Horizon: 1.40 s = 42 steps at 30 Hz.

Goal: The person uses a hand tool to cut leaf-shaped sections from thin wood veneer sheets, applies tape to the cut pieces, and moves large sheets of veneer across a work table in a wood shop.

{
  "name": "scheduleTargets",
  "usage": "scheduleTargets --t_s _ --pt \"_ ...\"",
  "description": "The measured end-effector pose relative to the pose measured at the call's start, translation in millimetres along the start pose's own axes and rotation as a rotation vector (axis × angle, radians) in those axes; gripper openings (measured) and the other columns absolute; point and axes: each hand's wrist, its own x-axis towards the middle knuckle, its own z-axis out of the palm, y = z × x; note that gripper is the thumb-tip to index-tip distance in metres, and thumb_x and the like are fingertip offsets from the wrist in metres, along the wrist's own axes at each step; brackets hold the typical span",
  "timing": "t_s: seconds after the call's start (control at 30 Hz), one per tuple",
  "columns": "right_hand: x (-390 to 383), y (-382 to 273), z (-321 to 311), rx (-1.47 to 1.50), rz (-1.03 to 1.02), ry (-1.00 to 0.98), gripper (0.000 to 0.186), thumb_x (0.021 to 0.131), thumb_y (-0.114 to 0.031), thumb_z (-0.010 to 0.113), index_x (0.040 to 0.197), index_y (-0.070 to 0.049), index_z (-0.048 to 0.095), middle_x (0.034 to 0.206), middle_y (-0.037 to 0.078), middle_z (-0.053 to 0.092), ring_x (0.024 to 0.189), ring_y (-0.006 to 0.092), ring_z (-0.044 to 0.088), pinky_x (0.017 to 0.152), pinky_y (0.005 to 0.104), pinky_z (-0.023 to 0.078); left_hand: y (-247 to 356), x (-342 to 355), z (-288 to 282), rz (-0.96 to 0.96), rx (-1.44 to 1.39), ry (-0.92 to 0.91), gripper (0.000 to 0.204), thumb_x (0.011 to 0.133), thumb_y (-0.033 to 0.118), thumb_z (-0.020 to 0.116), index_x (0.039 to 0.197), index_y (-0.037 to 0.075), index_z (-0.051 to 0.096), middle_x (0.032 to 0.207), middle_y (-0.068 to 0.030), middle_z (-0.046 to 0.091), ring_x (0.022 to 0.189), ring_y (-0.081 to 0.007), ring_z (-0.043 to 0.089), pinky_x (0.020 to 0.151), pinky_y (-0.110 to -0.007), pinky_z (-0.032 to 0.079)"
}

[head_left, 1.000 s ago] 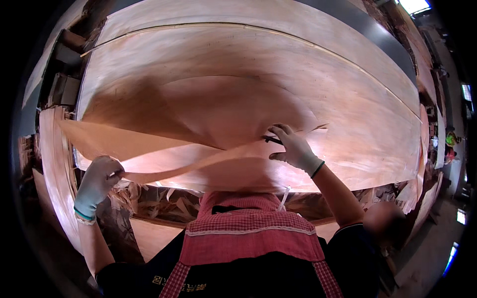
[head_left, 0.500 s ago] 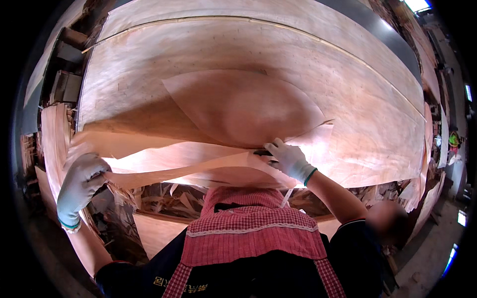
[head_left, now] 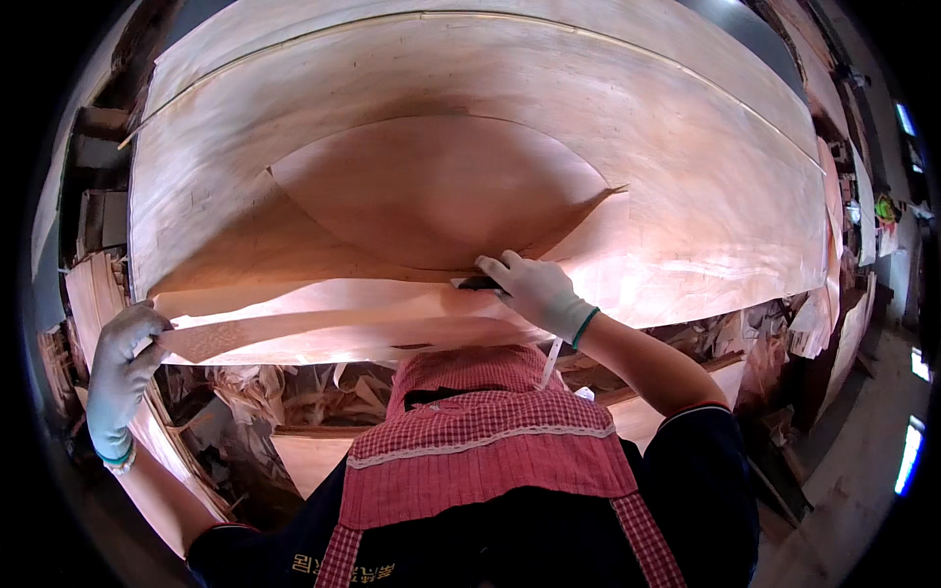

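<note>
Gloved in white, my left hand (head_left: 125,367) pinches the left end of a thin wood veneer strip (head_left: 265,331). The strip stretches rightward along the near edge of a large pale veneer sheet (head_left: 706,216). My right hand (head_left: 541,292), also gloved, is closed around a small black knife-like tool (head_left: 478,282); its exact form is partly hidden by the fingers. It rests on the veneer at the near edge of a leaf-shaped veneer piece (head_left: 441,191), which lies on the large sheet.
A long thin wooden strip (head_left: 421,15) curves across the far part of the sheet. Torn veneer scraps (head_left: 255,392) fill the space below the near edge. Stacked veneer (head_left: 93,294) stands at the left. At the far right is a person in bright clothing (head_left: 886,210).
My right hand has moved left along the veneer with the black tool. My left hand still holds the strip's end, which now lies flatter. The whole view has shifted slightly.
</note>
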Motion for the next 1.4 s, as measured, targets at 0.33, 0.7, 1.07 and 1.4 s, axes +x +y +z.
scheduleTargets --t_s 0.33,0.7,1.07,1.4 --pt "-24.0 1.6 4.0 -0.005 0.057 0.096 0.052 0.087 -0.017 0.059 0.137 -0.011 0.045 0.094 0.011 0.062 0.076 0.0278 0.067 0.062 0.0403 0.055 2.3 25.8 16.0 0.029 0.043 0.020 0.012 0.077 0.000 0.064 0.083 -0.005 0.055 0.075 -0.0161 0.054 0.071 -0.0269 0.055 0.066 -0.035 0.042" --pt "-38.1 -6.9 -55.7 -0.039 0.089 0.104 0.019 0.084 -0.021 0.064 0.098 -0.009 0.058 0.091 0.009 0.057 0.076 0.0282 0.066 0.062 0.0416 0.053 24.9 67.4 2.4 0.110 0.224 0.083 0.012 0.081 0.003 0.063 0.088 -0.004 0.056 0.078 -0.0165 0.056 0.074 -0.0281 0.057 0.069 -0.037 0.045" --pt "85.9 87.8 -261.5 -0.420 0.424 0.480 0.034 0.086 -0.035 0.059 0.103 -0.007 0.067 0.106 0.021 0.066 0.096 0.0409 0.063 0.085 0.0470 0.050 127.4 273.1 -90.7 0.274 0.998 0.787 0.031 0.083 0.028 0.063 0.107 0.008 0.065 0.100 -0.0150 0.065 0.094 -0.0348 0.063 0.084 -0.043 0.050" --pt "94.7 148.1 -279.0 -0.478 0.615 0.550 0.036 0.092 -0.038 0.052 0.111 -0.010 0.063 0.110 0.020 0.065 0.103 0.0381 0.062 0.086 0.0477 0.051 105.0 338.3 15.7 0.662 1.299 1.278 0.028 0.090 0.018 0.051 0.115 0.008 0.059 0.119 -0.0177 0.058 0.104 -0.0329 0.059 0.090 -0.045 0.048"
